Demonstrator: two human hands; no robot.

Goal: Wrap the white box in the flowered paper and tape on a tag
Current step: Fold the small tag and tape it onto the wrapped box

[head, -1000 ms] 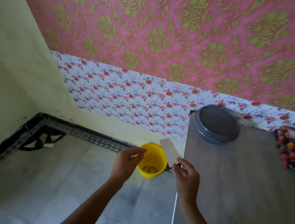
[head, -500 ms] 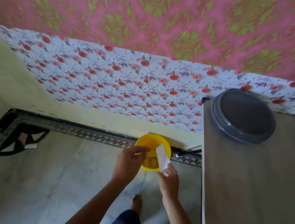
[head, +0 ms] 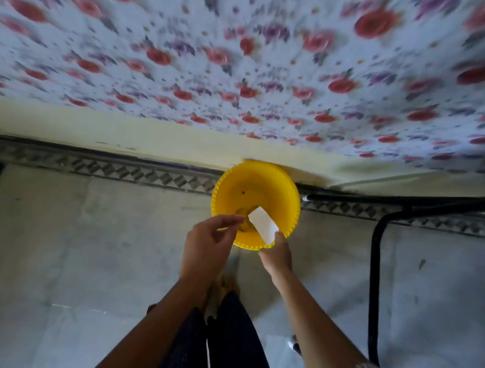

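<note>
I see the flowered wall (head: 245, 66) above the grey floor (head: 54, 240), and 1 yellow bin (head: 264, 185) at the wall's foot. The left hand (head: 213, 240) is at the bin's rim with thumb and forefinger pinched together; I cannot tell on what. The right hand (head: 277, 254) pinches a white slip (head: 262, 225) over the bin's mouth.

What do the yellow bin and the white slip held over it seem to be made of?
The yellow bin looks like moulded plastic: uniform bright colour, smooth wall, notched rim. The white slip in the right hand looks like thin paper or card: matte, flat, crisp edges; which, I cannot tell.
</note>
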